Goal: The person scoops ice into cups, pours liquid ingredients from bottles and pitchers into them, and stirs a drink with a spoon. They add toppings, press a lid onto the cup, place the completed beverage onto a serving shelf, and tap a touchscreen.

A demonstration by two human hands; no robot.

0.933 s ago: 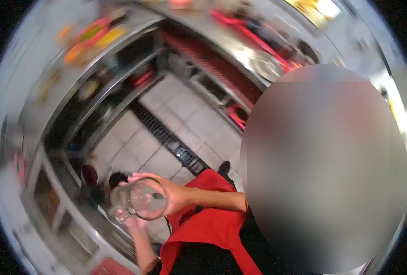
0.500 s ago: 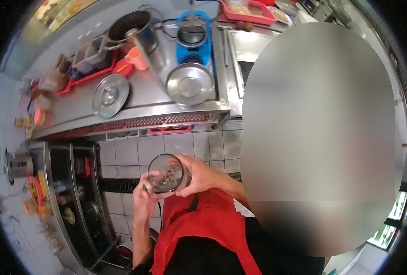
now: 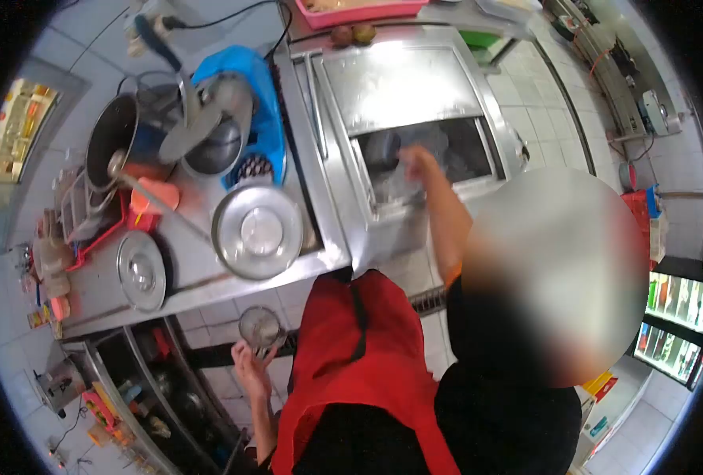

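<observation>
Left hand [image 3: 251, 369] grips a clear round glass [image 3: 259, 323] off the steel counter's [image 3: 187, 275] front edge; right hand [image 3: 419, 163], grip unclear from here, reaches into the silver metal chest [image 3: 397, 212], seemingly the current step, needing rim clearance.

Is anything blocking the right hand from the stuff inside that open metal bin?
Nothing visible is. The right hand is in or just over the opening of the metal bin. The metal cover lies only over the far part.
</observation>
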